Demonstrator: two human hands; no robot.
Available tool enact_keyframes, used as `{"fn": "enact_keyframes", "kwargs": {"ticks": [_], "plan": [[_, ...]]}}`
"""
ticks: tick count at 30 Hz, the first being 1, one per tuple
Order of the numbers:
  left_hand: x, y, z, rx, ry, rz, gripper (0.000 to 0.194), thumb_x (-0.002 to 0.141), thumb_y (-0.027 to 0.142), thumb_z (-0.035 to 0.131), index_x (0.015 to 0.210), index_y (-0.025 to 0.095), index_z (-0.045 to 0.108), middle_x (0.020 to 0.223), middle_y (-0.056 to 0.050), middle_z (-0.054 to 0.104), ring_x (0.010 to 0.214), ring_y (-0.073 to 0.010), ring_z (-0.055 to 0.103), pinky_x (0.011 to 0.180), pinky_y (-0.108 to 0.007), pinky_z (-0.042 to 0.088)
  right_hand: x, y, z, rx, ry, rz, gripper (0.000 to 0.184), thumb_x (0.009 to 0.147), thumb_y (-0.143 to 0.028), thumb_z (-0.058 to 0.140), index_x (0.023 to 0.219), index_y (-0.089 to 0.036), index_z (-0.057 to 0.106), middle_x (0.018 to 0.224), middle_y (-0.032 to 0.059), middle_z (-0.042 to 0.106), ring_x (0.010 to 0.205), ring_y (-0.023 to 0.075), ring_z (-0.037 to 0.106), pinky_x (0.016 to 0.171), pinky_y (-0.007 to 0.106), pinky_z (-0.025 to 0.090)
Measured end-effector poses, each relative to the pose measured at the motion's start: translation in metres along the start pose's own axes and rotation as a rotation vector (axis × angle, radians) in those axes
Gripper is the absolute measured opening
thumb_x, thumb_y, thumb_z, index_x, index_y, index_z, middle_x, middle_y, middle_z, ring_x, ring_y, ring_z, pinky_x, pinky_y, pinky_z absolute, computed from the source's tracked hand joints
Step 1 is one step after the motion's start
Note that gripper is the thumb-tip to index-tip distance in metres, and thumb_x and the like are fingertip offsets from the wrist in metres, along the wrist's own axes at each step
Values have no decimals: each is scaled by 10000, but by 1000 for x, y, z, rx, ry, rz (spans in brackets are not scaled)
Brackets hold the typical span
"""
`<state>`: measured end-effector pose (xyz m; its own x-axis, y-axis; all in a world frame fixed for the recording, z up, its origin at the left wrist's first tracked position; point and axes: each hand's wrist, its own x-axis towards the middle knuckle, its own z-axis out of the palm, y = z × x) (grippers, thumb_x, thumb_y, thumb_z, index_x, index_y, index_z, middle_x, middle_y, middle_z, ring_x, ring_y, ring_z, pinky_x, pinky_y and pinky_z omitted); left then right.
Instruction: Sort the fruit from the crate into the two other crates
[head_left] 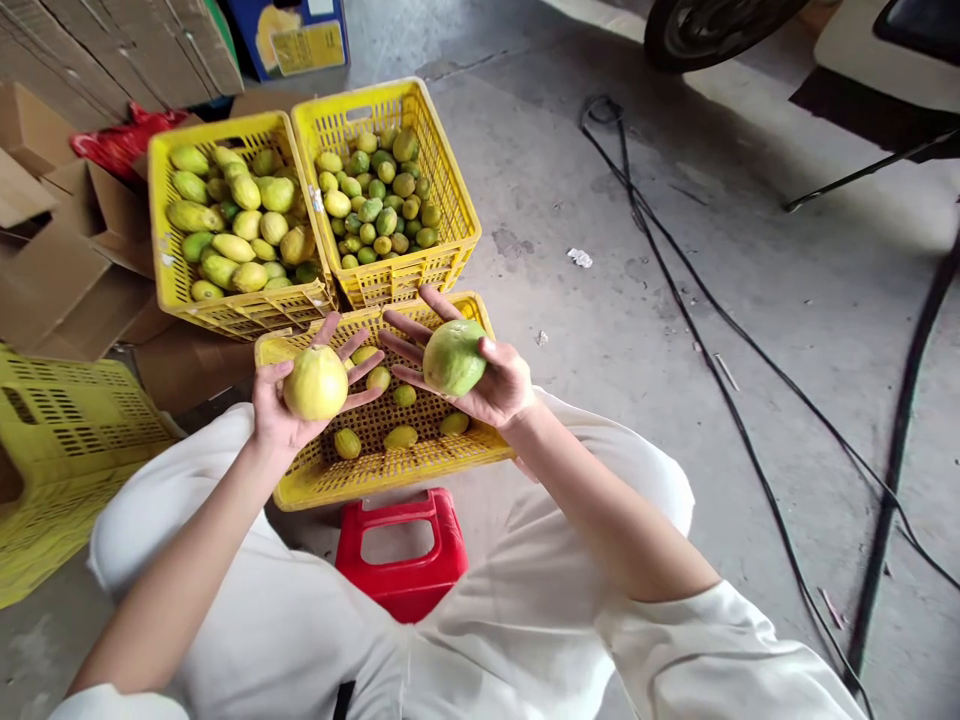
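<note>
On the left, my left hand (289,405) holds a yellow lemon (316,383) against its palm with the thumb, the other fingers spread. My right hand (499,385) keeps a larger-looking, mostly green lemon (455,358) on its upturned palm, thumb over one side and fingers stretched out. Both hands are raised above a low yellow plastic crate (382,470). Inside that crate lie several loose lemons (401,437), some partly hidden behind my hands.
Beyond stand two yellow crates: the left crate (244,325) holds larger yellow-green lemons, the right crate (457,225) smaller, greener ones. Cardboard boxes (67,270) and another yellow crate (75,440) are at left. A red stool (405,590) sits between my legs; black cables (739,420) cross the floor.
</note>
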<state>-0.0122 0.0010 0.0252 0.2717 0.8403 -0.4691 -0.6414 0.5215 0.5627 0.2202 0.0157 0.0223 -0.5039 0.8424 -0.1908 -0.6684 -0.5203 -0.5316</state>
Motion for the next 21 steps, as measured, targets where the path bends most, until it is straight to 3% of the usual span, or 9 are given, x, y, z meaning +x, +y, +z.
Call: {"fn": "enact_keyframes", "kwargs": {"ticks": [5, 8, 11, 14, 17, 19, 21], "plan": [[-1, 1, 1, -8, 5, 22, 581, 688, 317, 635, 1269, 303, 641, 1326, -98, 694, 1340, -439, 588, 877, -598, 628, 1, 0, 2, 16, -11, 24, 751, 611, -339, 804, 1330, -301, 590, 1372, 83, 680, 1391, 349, 554, 1087, 568, 534], [-2, 2, 2, -7, 70, 52, 604, 690, 339, 596, 1292, 312, 637, 1341, -100, 681, 1386, -426, 553, 879, -581, 633, 1, 1, 1, 12, -11, 15, 730, 606, -324, 829, 1302, -279, 614, 1326, 77, 701, 1278, 318, 639, 1024, 484, 593], [-4, 2, 2, 3, 93, 72, 616, 701, 361, 603, 1314, 312, 635, 1365, -100, 671, 1403, -426, 533, 871, -563, 637, 2, 2, -3, 33, -12, -10, 648, 621, -364, 880, 1217, -264, 645, 1163, 40, 737, 1072, 235, 721, 900, 360, 643], [-5, 2, 2, 20, 38, 81, 560, 712, 349, 627, 1268, 297, 663, 1392, -92, 663, 1377, -416, 551, 821, -510, 652, 4, 5, -10, 76, -16, -26, 493, 657, -398, 897, 1053, -259, 638, 970, -15, 721, 816, 149, 715, 683, 259, 643], [-4, 2, 1, 32, 69, 85, 413, 728, 370, 632, 1124, 268, 692, 1241, -88, 713, 1214, -351, 654, 702, -389, 654, 7, 8, -19, 113, 32, -28, 376, 737, -367, 866, 980, -251, 604, 906, -32, 705, 703, 105, 667, 558, 190, 584], [-3, 3, 1, 19, 148, 83, 294, 750, 392, 628, 1003, 251, 676, 1004, -69, 716, 962, -264, 708, 596, -293, 607, 9, 9, -23, 128, 98, -31, 302, 805, -363, 820, 982, -244, 606, 904, -23, 710, 699, 104, 668, 556, 183, 576], [-2, 4, 0, -17, 181, 85, 228, 772, 394, 617, 932, 234, 644, 838, -35, 659, 737, -181, 659, 526, -231, 545, 10, 9, -24, 142, 157, -34, 245, 855, -387, 763, 986, -235, 622, 915, 0, 723, 735, 131, 691, 599, 219, 607]]}}
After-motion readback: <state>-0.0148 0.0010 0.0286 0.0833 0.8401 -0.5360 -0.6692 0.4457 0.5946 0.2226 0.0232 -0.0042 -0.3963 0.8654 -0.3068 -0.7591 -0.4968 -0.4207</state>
